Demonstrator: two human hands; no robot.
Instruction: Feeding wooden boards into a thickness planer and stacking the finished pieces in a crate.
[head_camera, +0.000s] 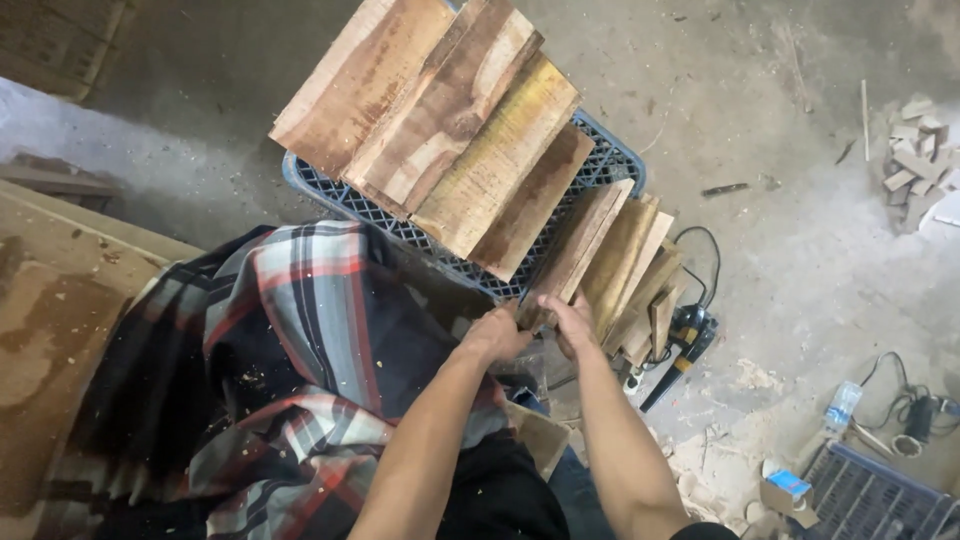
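- A narrow wooden board (585, 245), at frame centre, is grasped at its lower end by the left hand (497, 335) and the right hand (567, 322), fingers clenched around it.
- It is leaned among similar upright boards (640, 275) just right of it.
- Wider planks (440, 120) are stacked on a blue plastic crate (610, 160) above.
- A power tool (685, 345) is seen on the floor, lower right.

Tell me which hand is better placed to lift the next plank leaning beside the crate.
Probably the right hand. It rests on the lower ends of the leaning planks beside the blue crate. The left hand grips the near end of one plank, further from that stack.
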